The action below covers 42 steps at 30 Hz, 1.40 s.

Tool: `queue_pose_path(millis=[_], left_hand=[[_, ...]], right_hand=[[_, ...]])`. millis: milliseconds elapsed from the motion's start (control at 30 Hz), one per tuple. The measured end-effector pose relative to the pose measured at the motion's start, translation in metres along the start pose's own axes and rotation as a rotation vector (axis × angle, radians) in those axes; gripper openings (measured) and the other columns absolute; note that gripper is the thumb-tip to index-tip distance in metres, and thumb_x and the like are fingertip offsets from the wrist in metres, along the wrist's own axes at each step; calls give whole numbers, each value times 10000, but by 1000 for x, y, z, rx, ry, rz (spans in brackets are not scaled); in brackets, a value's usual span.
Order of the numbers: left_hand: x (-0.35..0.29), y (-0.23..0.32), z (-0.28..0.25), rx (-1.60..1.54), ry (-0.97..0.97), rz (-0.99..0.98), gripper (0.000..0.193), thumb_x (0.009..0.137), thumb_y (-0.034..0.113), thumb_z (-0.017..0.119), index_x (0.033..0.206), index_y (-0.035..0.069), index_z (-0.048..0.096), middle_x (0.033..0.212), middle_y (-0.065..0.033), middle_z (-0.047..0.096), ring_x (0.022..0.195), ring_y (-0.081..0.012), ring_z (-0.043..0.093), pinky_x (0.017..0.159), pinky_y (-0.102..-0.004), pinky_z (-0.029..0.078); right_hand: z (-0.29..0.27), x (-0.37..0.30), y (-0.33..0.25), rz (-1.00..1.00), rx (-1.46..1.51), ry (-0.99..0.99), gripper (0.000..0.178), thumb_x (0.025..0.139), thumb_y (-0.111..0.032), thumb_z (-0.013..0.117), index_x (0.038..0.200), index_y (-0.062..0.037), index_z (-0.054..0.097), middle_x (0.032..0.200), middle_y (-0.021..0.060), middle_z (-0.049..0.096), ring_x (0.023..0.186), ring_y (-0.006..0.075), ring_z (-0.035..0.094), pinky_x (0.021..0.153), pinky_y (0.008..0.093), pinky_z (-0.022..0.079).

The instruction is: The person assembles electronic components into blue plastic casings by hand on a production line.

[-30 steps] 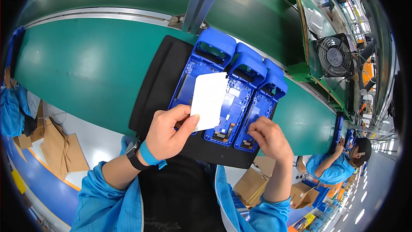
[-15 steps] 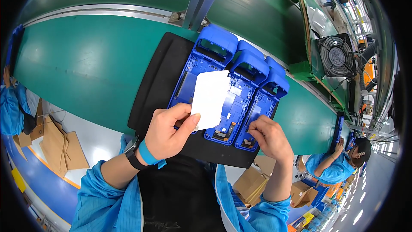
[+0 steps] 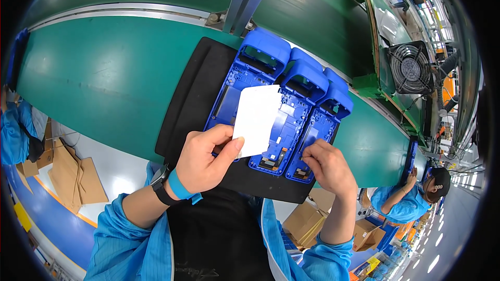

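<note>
My left hand [image 3: 204, 164] pinches some white paper sheets [image 3: 257, 119] between thumb and fingers; their right edge looks layered. Behind the sheets, a blue plastic housing [image 3: 264, 49] is partly hidden. A second blue housing [image 3: 303, 80] stands in the middle, and a third [image 3: 335, 101] is on the right; all three lie open side by side, each with a raised hollow end pointing away from me. Over the lower part of the right housing, my right hand [image 3: 330, 169] has its fingertips closed together. Whatever they may hold is too small or hidden to make out.
Beneath the housings is a black mat [image 3: 195, 93] on a green conveyor belt [image 3: 104, 78]. A metal post [image 3: 250, 0] rises behind them. A fan [image 3: 410, 67] sits at the right beside a green frame. Cardboard [image 3: 78, 174] lies left below; a co-worker [image 3: 401, 198] is at right.
</note>
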<state>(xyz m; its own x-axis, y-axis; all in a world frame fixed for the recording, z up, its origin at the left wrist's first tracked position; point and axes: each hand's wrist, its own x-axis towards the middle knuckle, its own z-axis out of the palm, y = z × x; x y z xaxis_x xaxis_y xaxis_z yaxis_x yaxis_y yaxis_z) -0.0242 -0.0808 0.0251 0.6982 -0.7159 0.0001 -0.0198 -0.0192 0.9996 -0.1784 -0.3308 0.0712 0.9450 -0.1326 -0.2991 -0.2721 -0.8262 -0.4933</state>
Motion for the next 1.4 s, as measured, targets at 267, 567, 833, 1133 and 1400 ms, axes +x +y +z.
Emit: queue_pose_path(millis=[267, 567, 833, 1133, 1400], left_hand=[[-1, -4, -1, -13, -6, 2, 190, 975, 122, 637, 997, -65, 657, 779, -139, 714, 682, -167, 714, 605, -253, 524], [-1, -3, -1, -9, -24, -10, 170, 982, 86, 608, 985, -82, 635, 812, -153, 726, 715, -130, 690, 629, -248, 511], [-1, -3, -2, 6, -27, -2, 165, 982, 76, 598, 996, -84, 633, 819, -151, 727, 715, -129, 690, 636, -251, 517], [-1, -4, -2, 12, -40, -6, 166, 983, 73, 596, 1020, -86, 631, 830, -151, 728, 736, -133, 693, 642, -256, 521], [-1, -5, -2, 21, -40, -12, 165, 983, 78, 599, 1010, -83, 631, 819, -152, 726, 724, -138, 697, 638, -257, 521]], right_hand=[[4, -1, -10, 45, -126, 29, 45, 837, -50, 687, 868, -34, 659, 827, 121, 596, 773, 342, 629, 678, 437, 510], [0, -1, -5, 5, -47, 0, 34, 844, -22, 659, 873, -30, 645, 851, 134, 590, 764, 352, 626, 671, 438, 504], [-3, 1, -9, 9, -76, -26, 54, 851, -19, 656, 901, -28, 639, 877, 140, 592, 760, 368, 632, 677, 448, 512], [-4, 3, -11, -22, -151, -47, 58, 841, -18, 656, 890, -33, 631, 875, 145, 591, 734, 368, 635, 644, 446, 523], [-5, 4, -14, -23, -176, -58, 59, 830, -10, 652, 879, -25, 622, 873, 153, 591, 730, 373, 638, 649, 449, 527]])
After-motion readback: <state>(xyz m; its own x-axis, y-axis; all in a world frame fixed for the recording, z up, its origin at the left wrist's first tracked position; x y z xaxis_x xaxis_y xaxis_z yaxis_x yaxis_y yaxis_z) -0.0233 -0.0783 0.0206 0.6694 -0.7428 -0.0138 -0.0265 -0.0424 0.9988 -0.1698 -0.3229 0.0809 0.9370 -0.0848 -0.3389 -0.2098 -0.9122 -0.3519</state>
